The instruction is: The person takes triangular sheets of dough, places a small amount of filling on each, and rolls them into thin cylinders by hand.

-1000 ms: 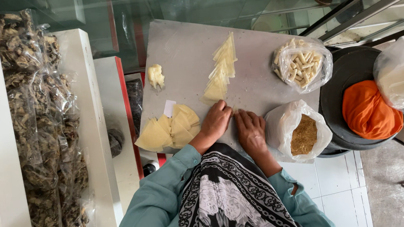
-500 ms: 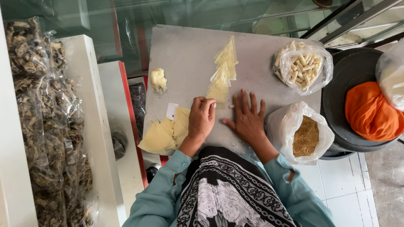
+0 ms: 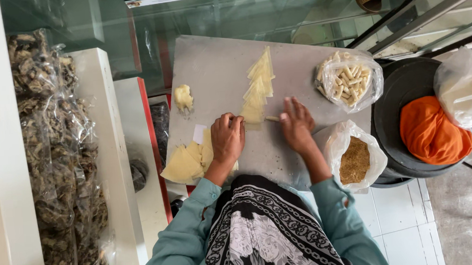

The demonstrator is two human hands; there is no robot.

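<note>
Right hand [image 3: 296, 124] having shifted toward 2 o'clock, fingers spread, rolling small roll [image 3: 272, 119] on worktop [image 3: 215, 68]; left hand [image 3: 228, 138] now pressing flat on wrapper stack [image 3: 186, 162]; rolling underway.

Right hand [image 3: 296, 124] slid forward, now rolling a wrapper [image 3: 272, 119].

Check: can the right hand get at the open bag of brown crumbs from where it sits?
Probably yes. The right hand rests on the grey board, and the bag of brown crumbs stands open-topped just beside its forearm, with nothing between them.

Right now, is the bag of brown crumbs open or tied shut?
Open: the bag has its top spread wide, leaving the brown crumbs uncovered.
</note>
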